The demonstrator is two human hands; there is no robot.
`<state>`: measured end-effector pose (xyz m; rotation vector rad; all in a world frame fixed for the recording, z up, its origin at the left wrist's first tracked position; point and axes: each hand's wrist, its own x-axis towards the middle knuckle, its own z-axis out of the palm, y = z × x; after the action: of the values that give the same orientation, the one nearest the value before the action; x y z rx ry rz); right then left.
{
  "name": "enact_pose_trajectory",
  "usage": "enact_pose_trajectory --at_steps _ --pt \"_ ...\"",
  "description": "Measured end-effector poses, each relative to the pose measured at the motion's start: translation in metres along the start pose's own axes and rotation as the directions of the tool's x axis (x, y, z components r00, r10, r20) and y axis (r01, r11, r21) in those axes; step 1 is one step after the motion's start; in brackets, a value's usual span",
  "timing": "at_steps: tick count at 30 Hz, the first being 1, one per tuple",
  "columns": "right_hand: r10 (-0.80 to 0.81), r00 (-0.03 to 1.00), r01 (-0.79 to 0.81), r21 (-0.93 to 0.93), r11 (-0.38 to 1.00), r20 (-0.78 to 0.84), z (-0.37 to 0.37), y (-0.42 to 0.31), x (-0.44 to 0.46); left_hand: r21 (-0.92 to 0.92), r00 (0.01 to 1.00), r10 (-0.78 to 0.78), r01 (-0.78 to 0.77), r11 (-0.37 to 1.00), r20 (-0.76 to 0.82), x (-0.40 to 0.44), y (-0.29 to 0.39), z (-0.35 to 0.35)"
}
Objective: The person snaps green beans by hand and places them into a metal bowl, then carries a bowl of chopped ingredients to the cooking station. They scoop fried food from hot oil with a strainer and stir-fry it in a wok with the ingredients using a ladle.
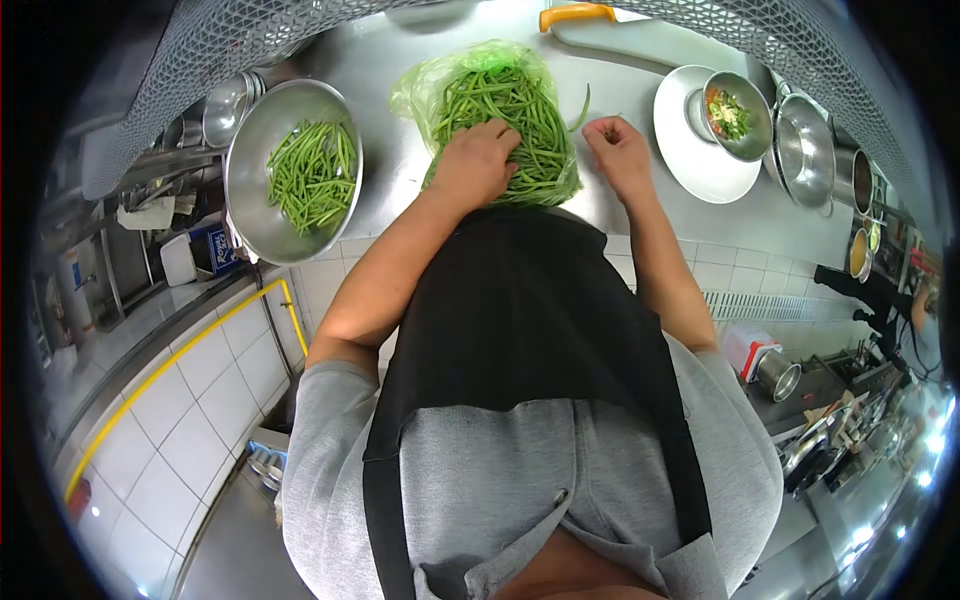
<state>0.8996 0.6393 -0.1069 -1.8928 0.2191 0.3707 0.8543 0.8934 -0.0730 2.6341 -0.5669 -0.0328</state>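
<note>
A clear greenish plastic bag (412,92) lies wide open on the steel counter, heaped with long green beans (500,98). My left hand (478,162) rests on the heap, its fingers curled down into the beans, so the fingertips are partly hidden. To the right of the bag, my right hand (617,152) is raised with thumb and fingers pinched together. Something small and dark shows at its fingertips, too small to name. One loose bean (583,108) sticks up at the bag's right side, between bag and right hand. Shorter bean pieces (312,178) fill part of a large steel bowl (243,200) on the left.
On the right, a white oval plate (712,185) carries a small steel bowl (757,100) of chopped vegetables. Steel colanders (806,150) stand beyond it. At the back lie a white cutting board (625,42) and an orange-handled knife (577,14). The counter's front edge meets my apron.
</note>
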Motion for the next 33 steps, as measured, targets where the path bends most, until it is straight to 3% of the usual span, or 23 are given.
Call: enact_pose_trajectory --at_steps 3,6,9,12,15,17,20,21,23,26,29,32,33 --pt "-0.185 0.966 0.115 -0.344 0.932 -0.178 0.006 -0.006 0.014 0.062 1.000 -0.006 0.005 0.998 0.019 0.000 0.000 -0.004" --pt "-0.336 0.930 0.206 -0.547 0.811 -0.147 0.012 0.009 0.040 0.121 1.000 0.007 -0.006 0.993 -0.008 -0.007 -0.003 -0.002" --pt "-0.297 0.952 0.196 -0.602 0.774 -0.072 0.016 0.010 0.057 0.082 0.997 -0.023 0.029 0.996 -0.073 -0.018 -0.008 -0.003" --pt "-0.252 0.967 0.200 -0.504 0.840 -0.036 0.007 0.006 0.062 0.066 0.994 -0.056 0.063 0.996 -0.092 -0.021 -0.007 -0.003" --pt "0.030 0.997 -0.032 0.028 0.999 0.071 -0.004 0.006 0.055 0.005 0.981 -0.114 0.116 0.993 -0.157 -0.020 -0.006 -0.011" --pt "0.005 0.986 -0.028 0.138 0.990 0.169 -0.008 0.003 0.037 -0.086 0.956 -0.168 0.151 0.985 -0.239 -0.018 -0.004 -0.017" --pt "-0.034 0.958 -0.043 0.261 0.964 0.284 -0.004 -0.003 0.011 -0.342 0.923 -0.346 0.274 0.899 -0.170 -0.012 0.007 -0.035" --pt "-0.046 0.948 -0.051 0.293 0.955 0.315 -0.001 -0.005 0.003 -0.501 0.900 -0.415 0.300 0.812 -0.134 -0.011 0.008 -0.034" --pt "-0.065 0.938 -0.035 0.281 0.959 0.341 0.006 -0.018 -0.009 -0.758 0.853 -0.521 0.323 0.567 -0.026 -0.006 0.009 -0.033" --pt "-0.082 0.912 -0.052 0.309 0.950 0.403 0.018 -0.034 -0.018 -0.932 0.840 -0.535 0.256 0.255 0.085 -0.001 0.003 -0.023" --pt "-0.067 0.903 -0.025 0.207 0.978 0.425 0.033 -0.038 -0.018 -0.951 0.832 -0.523 0.285 0.116 0.185 0.004 0.010 -0.020" --pt "-0.107 0.904 0.034 0.179 0.983 0.413 0.050 -0.032 -0.022 -0.934 0.828 -0.490 0.350 0.071 0.273 0.004 0.018 -0.012" --pt "-0.106 0.907 0.043 0.160 0.986 0.407 0.052 -0.029 -0.022 -0.926 0.838 -0.478 0.358 0.120 0.262 0.002 0.017 -0.009"
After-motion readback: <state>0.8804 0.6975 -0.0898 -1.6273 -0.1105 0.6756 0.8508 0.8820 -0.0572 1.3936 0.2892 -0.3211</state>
